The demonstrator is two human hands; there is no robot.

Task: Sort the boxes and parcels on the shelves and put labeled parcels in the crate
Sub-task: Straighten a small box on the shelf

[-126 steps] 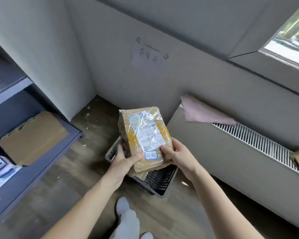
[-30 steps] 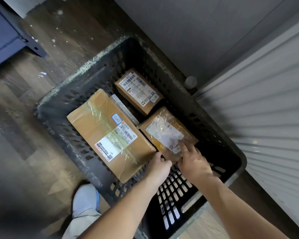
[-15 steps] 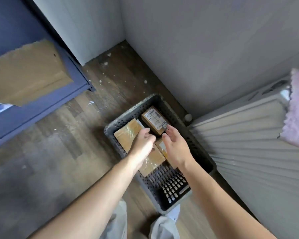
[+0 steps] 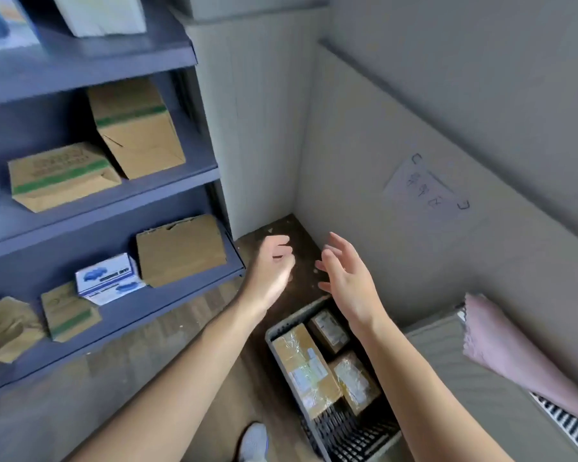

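Both hands are raised in front of the body with nothing in them. The left hand [image 4: 270, 271] has its fingers loosely curled, thumb and fingertips apart; it is smeared by motion, so the exact finger pose is hard to read. The right hand [image 4: 346, 278] is spread, palm turned toward the left one, fingers splayed and empty. A narrow gap separates the two hands.

Below and a little to the right of the hands, under the right forearm, the dark crate [image 4: 354, 431] stands on the wooden floor against the wall. Three labeled parcels lie flat inside it, none touched by either hand: a long taped parcel [image 4: 306, 368] along the crate's left side, a small box [image 4: 329, 331] at the far end nearest the right wrist, and a crinkled taped parcel [image 4: 356, 383] just right of the long one. The crate's near end shows bare grid.

To the left of the left hand, the blue-grey shelves [image 4: 114, 195] hold the unsorted goods. Closest to that hand is a flat brown carton [image 4: 181, 250] on the lower shelf, with a white and blue box [image 4: 109, 278] beside it, farther from the hand. Two green-banded cartons [image 4: 137, 128] sit on the shelf above, higher than both hands
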